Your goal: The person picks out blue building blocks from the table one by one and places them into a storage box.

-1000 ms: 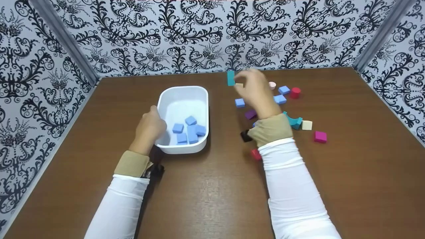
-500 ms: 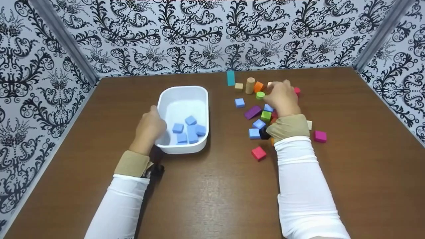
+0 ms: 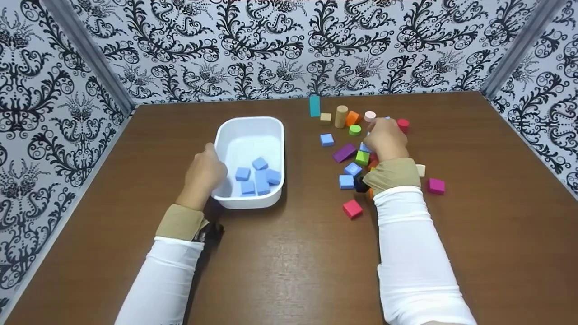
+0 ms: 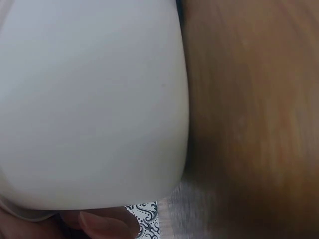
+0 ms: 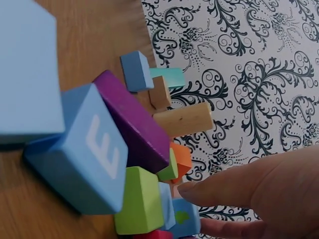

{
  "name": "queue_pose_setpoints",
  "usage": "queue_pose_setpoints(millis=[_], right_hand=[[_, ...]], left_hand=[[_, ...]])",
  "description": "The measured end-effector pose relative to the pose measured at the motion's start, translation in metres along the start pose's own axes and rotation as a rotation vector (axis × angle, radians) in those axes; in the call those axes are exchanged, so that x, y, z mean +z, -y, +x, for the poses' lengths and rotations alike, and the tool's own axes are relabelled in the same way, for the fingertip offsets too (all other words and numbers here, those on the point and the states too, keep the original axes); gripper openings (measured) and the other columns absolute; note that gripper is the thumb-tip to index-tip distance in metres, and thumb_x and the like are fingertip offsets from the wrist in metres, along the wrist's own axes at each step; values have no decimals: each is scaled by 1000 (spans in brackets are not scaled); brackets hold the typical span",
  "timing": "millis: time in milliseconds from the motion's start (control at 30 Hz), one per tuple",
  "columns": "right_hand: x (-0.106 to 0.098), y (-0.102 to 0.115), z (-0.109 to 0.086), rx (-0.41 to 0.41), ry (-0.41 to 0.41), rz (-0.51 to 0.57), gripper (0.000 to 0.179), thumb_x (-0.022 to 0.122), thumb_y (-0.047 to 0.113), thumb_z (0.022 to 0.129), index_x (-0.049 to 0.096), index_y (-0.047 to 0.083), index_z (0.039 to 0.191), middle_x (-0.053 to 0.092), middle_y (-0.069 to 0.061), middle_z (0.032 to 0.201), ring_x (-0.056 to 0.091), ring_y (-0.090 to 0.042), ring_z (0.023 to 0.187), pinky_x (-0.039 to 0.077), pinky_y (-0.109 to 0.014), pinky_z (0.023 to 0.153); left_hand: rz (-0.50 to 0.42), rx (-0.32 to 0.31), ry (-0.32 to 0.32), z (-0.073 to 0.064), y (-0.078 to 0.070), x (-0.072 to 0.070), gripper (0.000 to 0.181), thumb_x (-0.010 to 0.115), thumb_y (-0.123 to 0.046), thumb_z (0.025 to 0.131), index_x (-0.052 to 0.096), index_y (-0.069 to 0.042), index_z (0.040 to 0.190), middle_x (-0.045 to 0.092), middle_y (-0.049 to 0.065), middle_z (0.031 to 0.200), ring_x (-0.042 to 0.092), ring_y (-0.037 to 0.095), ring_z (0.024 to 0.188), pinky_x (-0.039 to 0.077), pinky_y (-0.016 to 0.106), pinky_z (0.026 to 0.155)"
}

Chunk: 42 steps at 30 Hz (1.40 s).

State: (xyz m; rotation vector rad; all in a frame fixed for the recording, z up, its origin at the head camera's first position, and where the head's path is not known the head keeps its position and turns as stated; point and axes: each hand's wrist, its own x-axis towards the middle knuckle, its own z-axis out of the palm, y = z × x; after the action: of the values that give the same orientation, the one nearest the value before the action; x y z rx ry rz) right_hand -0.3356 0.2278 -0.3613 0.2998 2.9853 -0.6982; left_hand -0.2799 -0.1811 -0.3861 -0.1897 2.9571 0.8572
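Well to the right of a white plastic tub [image 3: 247,204], whose left side the left hand [image 3: 205,170] grips, a blue block with a green mark [image 5: 186,224] lies directly at the fingertips of the nearer right hand [image 3: 387,139], its thumb and a finger apparently pinching it.

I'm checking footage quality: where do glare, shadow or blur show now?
Head: pale glare on the tabletop, dark shadow beside the white tub; left wrist: tabletop grain blurred; right wrist: the E on the lettered blue block reads clearly.
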Motion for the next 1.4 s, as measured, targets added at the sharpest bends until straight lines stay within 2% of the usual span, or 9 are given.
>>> queue_pose_setpoints(millis=[133, 367, 700, 833, 1033, 1200, 1400], right_hand=[[2, -1, 1, 18, 13, 0, 39, 62, 10, 93, 66, 3, 131, 60, -26, 142, 55, -43, 133, 46, -64, 103], [4, -4, 3, 23, 29, -7, 31, 60, 12, 94, 65, 2, 123, 63, -27, 133, 57, -43, 125, 46, -63, 103], [5, -4, 1, 28, 19, -8, 30, 64, 20, 96, 66, 2, 120, 66, -24, 129, 61, -42, 119, 47, -61, 101], [2, -2, 1, 32, 15, -19, 34, 63, 20, 96, 68, 2, 124, 66, -24, 133, 61, -42, 121, 49, -60, 100], [-3, -1, -1, 32, -21, -15, 33, 64, 18, 93, 70, 4, 123, 68, -23, 131, 63, -43, 121, 50, -59, 98], [-7, 3, -4, 7, -57, 11, 36, 64, 19, 91, 70, 4, 123, 68, -23, 130, 62, -43, 120, 50, -59, 98], [-14, 12, -10, -22, -72, 67, 47, 64, 17, 89, 66, 4, 134, 64, -23, 139, 58, -42, 123, 46, -59, 103]], left_hand=[[-4, 2, -4, 0, 0, 0, 56, 40, -7, 100, 35, 10, 153, 60, 36, 137, 64, 47, 122, 52, 61, 100], [1, -3, -8, 0, -1, 0, 56, 41, -7, 99, 36, 10, 153, 60, 36, 137, 64, 48, 122, 51, 62, 100], [10, -4, -8, 1, -1, 0, 55, 40, -7, 100, 37, 10, 152, 60, 36, 136, 63, 48, 122, 51, 62, 100], [12, -6, -8, 1, -1, 0, 56, 41, -7, 100, 36, 10, 153, 60, 36, 137, 63, 48, 123, 51, 62, 101], [15, -19, 17, 0, -3, 0, 62, 39, -8, 101, 27, 9, 160, 57, 36, 142, 63, 49, 125, 51, 62, 103], [19, -15, 12, 1, -3, 0, 62, 39, -8, 101, 28, 9, 160, 57, 37, 141, 63, 49, 125, 52, 62, 102], [18, -12, 4, 0, -3, 0, 61, 40, -8, 102, 28, 10, 159, 57, 37, 142, 61, 50, 127, 50, 62, 104]])
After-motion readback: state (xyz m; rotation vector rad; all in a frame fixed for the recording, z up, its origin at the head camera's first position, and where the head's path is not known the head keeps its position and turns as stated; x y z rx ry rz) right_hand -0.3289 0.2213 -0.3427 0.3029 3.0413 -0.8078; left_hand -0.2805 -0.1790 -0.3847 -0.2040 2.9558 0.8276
